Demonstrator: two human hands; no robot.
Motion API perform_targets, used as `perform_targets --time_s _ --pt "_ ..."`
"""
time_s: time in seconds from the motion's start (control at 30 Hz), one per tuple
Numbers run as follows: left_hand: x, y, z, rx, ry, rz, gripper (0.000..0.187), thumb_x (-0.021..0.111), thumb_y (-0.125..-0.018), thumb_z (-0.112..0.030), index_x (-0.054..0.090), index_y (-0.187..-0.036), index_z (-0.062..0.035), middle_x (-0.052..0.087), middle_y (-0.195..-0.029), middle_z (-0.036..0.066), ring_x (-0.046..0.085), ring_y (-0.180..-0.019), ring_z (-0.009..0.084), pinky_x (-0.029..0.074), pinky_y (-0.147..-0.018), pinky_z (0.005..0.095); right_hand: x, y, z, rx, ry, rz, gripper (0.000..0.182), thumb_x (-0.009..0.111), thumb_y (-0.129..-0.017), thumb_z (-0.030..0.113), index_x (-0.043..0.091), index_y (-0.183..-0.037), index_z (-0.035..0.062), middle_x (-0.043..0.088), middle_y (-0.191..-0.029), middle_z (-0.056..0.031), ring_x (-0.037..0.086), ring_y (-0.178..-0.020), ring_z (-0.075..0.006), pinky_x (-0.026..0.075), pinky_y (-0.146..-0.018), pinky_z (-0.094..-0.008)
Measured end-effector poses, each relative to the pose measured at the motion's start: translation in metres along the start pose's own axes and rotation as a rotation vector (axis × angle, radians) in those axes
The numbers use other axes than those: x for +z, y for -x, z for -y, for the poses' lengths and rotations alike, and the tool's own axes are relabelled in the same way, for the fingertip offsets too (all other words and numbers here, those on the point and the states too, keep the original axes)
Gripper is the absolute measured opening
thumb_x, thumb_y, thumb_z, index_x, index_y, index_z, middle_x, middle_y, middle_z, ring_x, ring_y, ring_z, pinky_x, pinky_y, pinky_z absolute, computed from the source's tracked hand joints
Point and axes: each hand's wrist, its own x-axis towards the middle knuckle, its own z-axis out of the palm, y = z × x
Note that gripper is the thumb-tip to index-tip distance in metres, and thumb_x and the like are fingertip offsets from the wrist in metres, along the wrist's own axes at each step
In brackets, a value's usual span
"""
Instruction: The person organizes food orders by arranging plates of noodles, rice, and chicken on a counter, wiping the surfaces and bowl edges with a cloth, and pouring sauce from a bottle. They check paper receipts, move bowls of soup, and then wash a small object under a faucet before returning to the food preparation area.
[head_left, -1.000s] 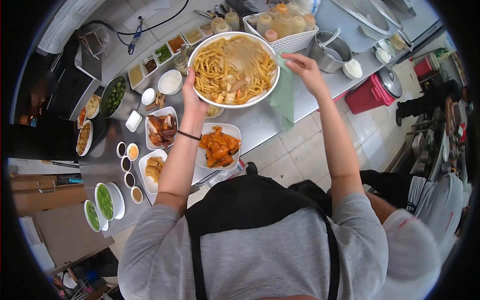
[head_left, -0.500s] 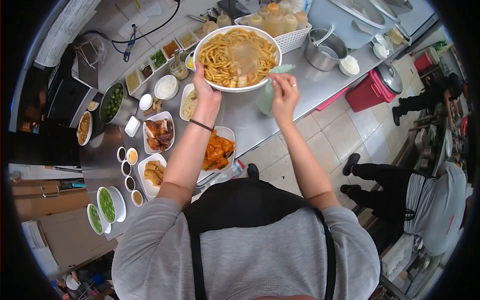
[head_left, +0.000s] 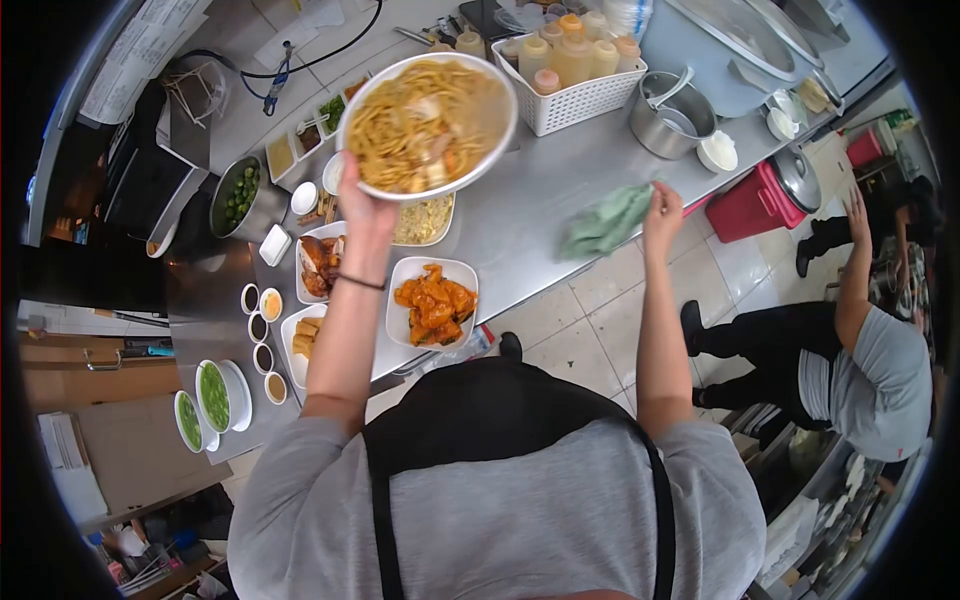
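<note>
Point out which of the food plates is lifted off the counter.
The big noodle plate, held up by the left hand. The orange-sauced dish, the roast meat plate and the rest sit on the steel counter.

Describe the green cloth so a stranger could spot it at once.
Start at the steel counter and go to its near edge beside the red bin. The cloth hangs bunched from the right hand, the only soft, pale green thing there.

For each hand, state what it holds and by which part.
Left hand holds the noodle bowl at its near rim. Right hand grips the green cloth by one end.
</note>
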Motion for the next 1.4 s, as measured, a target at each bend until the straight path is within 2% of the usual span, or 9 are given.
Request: perform_targets --time_s 0.13,0.4,0.6,0.77,0.9,0.97,1.13,1.3,1.4 --pt "-0.027 0.027 -0.052 0.075 -0.064 -0.081 0.046 0.032 -0.091 -0.036 0.037 -0.124 -0.0037 0.042 -0.127 0.011 0.041 -0.116 0.0260 0.032 -0.098 0.0417 0.042 -0.022 -0.051 0.041 0.859 0.172 0.079 0.039 -0.081 0.055 0.025 -0.129 -0.0061 0.019 -0.137 -0.0251 0.013 -0.128 -0.0397 0.007 -0.104 -0.0454" --pt "-0.061 0.080 -0.103 0.185 -0.117 -0.262 0.050 0.031 -0.091 -0.037 0.035 -0.125 -0.0016 0.038 -0.129 0.014 0.038 -0.117 0.0290 0.031 -0.099 0.0438 0.168 0.020 -0.020 -0.761 0.479 0.443 0.052 0.050 -0.081 0.032 0.040 -0.123 0.0017 0.035 -0.129 -0.0213 0.032 -0.120 -0.0357 0.024 -0.101 -0.0396" --pt "-0.083 0.101 -0.122 0.264 -0.162 -0.354 0.049 0.032 -0.091 -0.037 0.035 -0.125 -0.0011 0.039 -0.128 0.014 0.039 -0.116 0.0293 0.032 -0.098 0.0435 0.112 0.113 0.042 -1.231 0.133 1.059 0.034 0.047 -0.082 0.014 0.049 -0.115 0.0090 0.044 -0.126 -0.0104 0.041 -0.117 -0.0218 0.033 -0.098 -0.0367" --pt "-0.099 0.116 -0.141 0.312 -0.154 -0.351 0.050 0.032 -0.091 -0.037 0.034 -0.125 -0.0004 0.039 -0.128 0.014 0.040 -0.116 0.0297 0.032 -0.098 0.0436 0.063 0.130 0.041 -0.595 -0.172 1.251 0.023 0.045 -0.075 0.004 0.058 -0.094 0.0059 0.060 -0.098 -0.0117 0.057 -0.092 -0.0284 0.046 -0.080 -0.0326" --pt "-0.116 0.131 -0.155 0.329 -0.183 -0.394 0.050 0.031 -0.091 -0.036 0.034 -0.125 0.0004 0.039 -0.127 0.016 0.040 -0.116 0.0302 0.033 -0.097 0.0439 0.055 0.027 -0.008 -0.268 0.031 0.373 0.028 0.040 -0.088 0.022 0.057 -0.089 -0.0002 0.057 -0.070 -0.0203 0.051 -0.058 -0.0263 0.040 -0.052 -0.0364" --pt "-0.114 0.138 -0.162 0.330 -0.223 -0.482 0.050 0.032 -0.091 -0.036 0.034 -0.125 0.0005 0.039 -0.127 0.016 0.040 -0.115 0.0303 0.033 -0.097 0.0439 0.016 -0.042 0.005 -0.021 0.114 0.216 0.039 0.046 -0.086 0.036 0.060 -0.088 0.0001 0.059 -0.077 -0.0193 0.056 -0.069 -0.0281 0.042 -0.062 -0.0378" --pt "-0.145 0.143 -0.185 0.301 -0.234 -0.461 0.051 0.036 -0.090 -0.036 0.033 -0.126 0.0003 0.037 -0.129 0.016 0.038 -0.117 0.0307 0.032 -0.098 0.0461 0.012 -0.056 -0.090 -0.304 0.762 0.133 0.032 0.053 -0.080 0.025 0.057 -0.104 0.0040 0.047 -0.118 -0.0204 0.043 -0.110 -0.0352 0.038 -0.088 -0.0416" --pt "-0.156 0.140 -0.194 0.279 -0.197 -0.436 0.052 0.036 -0.090 -0.037 0.032 -0.127 -0.0005 0.036 -0.130 0.015 0.037 -0.118 0.0310 0.032 -0.098 0.0466 0.031 0.112 -0.014 -0.755 0.405 0.323 0.036 0.047 -0.074 -0.004 0.055 -0.108 0.0064 0.051 -0.115 -0.0158 0.050 -0.102 -0.0343 0.045 -0.078 -0.0397" --pt "-0.161 0.140 -0.198 0.285 -0.196 -0.474 0.053 0.035 -0.090 -0.038 0.032 -0.127 -0.0006 0.037 -0.129 0.016 0.038 -0.117 0.0309 0.033 -0.097 0.0459 0.011 0.161 0.031 -0.592 0.147 0.691 0.038 0.046 -0.072 -0.006 0.056 -0.106 0.0083 0.054 -0.110 -0.0156 0.052 -0.097 -0.0331 0.044 -0.079 -0.0386"
